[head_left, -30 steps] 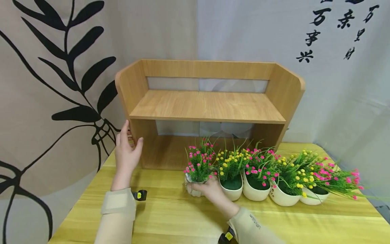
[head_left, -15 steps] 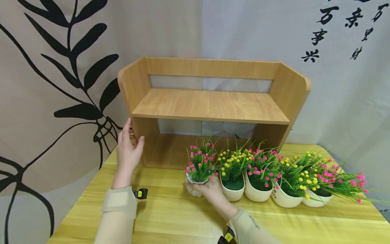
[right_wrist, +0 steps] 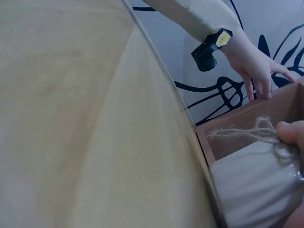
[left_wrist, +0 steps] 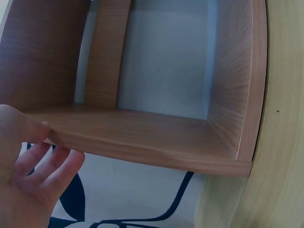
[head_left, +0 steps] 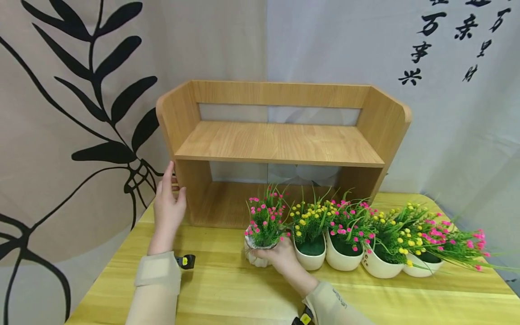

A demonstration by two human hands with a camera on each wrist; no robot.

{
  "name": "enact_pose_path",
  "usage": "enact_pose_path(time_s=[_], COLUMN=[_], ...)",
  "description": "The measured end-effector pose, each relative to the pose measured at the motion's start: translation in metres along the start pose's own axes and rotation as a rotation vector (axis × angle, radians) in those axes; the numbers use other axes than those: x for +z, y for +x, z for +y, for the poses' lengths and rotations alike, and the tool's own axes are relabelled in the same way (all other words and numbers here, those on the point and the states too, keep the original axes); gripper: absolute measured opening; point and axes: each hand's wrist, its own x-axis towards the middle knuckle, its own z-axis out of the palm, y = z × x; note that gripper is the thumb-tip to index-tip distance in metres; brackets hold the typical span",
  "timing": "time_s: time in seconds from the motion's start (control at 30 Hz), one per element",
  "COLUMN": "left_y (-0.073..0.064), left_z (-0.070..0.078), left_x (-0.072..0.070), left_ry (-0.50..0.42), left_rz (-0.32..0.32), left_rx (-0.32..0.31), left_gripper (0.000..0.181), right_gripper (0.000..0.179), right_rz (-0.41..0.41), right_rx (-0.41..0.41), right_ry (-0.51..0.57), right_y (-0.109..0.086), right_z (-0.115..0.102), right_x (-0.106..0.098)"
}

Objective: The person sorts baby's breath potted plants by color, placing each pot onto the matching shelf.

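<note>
A potted plant with pink flowers (head_left: 266, 216) stands near the shelf's lower front edge. My right hand (head_left: 282, 255) grips its whitish pot (right_wrist: 259, 180) from the right; a twine bow (right_wrist: 263, 130) circles the pot in the right wrist view. Whether the pot's base touches the table cannot be told. At the left, my left hand (head_left: 168, 212) holds the front edge of the wooden two-tier shelf (head_left: 280, 142). In the left wrist view its thumb lies on the side panel (left_wrist: 142, 147), with bent fingers (left_wrist: 64, 173) along the outer face.
A row of white pots stands right of my right hand: yellow flowers (head_left: 310, 246), pink flowers (head_left: 345, 246), a wider yellow one (head_left: 383, 259) and a leaning pink one (head_left: 422, 266). The wooden table (head_left: 227, 293) lies before a printed curtain (head_left: 325, 40).
My left thumb has drawn in against the shelf's edge. The pot in my right hand has shifted slightly left and down relative to the other pots. The head view has moved a little.
</note>
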Motion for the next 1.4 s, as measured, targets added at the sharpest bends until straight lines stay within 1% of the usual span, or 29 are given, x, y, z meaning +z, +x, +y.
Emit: enact_pose_path(time_s=[0.1, 0.17, 0.27, 0.37, 0.43, 0.57, 0.8, 0.9, 0.97, 1.1, 1.27, 1.33, 1.4], left_y=[0.000, 0.000, 0.000, 0.000, 0.000, 0.000, 0.000, -0.002, -0.003, -0.005, -0.005, -0.004, -0.004], left_z=[0.000, 0.000, -0.001, -0.003, -0.004, -0.011, -0.025, -0.031, -0.034, -0.038, -0.038, -0.037, -0.036], left_x=[0.000, -0.001, -0.001, -0.001, -0.001, -0.001, 0.001, 0.003, 0.004, 0.005, 0.005, 0.006, 0.007], left_ry=[0.001, 0.002, 0.003, 0.002, -0.011, -0.079, -0.251, -0.309, -0.325, -0.328, -0.316, -0.310, -0.305], left_rz=[-0.002, -0.004, -0.009, -0.015, -0.021, -0.051, -0.131, -0.154, -0.163, -0.157, -0.159, -0.157, -0.154], left_rx=[-0.005, -0.007, -0.005, -0.001, 0.003, -0.003, -0.026, -0.029, -0.033, -0.034, -0.035, -0.040, -0.036], left_gripper=[0.083, 0.083, 0.084, 0.084, 0.084, 0.083, 0.080, 0.078, 0.077, 0.075, 0.076, 0.076, 0.077], right_gripper=[0.074, 0.074, 0.073, 0.074, 0.074, 0.070, 0.068, 0.065, 0.062, 0.062, 0.063, 0.064, 0.066], right_rz=[-0.011, -0.020, -0.040, -0.079, -0.101, -0.158, -0.253, -0.275, -0.284, -0.297, -0.338, -0.345, -0.338], right_rx=[-0.053, -0.099, -0.142, -0.151, -0.150, -0.170, -0.276, -0.299, -0.307, -0.313, -0.276, -0.279, -0.275], right_ry=[-0.002, -0.022, -0.022, 0.027, 0.029, 0.022, 0.072, 0.081, 0.077, 0.021, -0.069, -0.081, -0.063], right_y=[0.000, -0.001, -0.003, -0.007, -0.010, -0.015, -0.023, -0.027, -0.029, -0.033, -0.041, -0.043, -0.044], right_z=[-0.006, -0.011, -0.020, -0.031, -0.038, -0.052, -0.071, -0.079, -0.084, -0.095, -0.106, -0.109, -0.113], right_x=[-0.001, -0.002, -0.003, -0.004, -0.005, -0.008, -0.016, -0.019, -0.021, -0.027, -0.038, -0.043, -0.047])
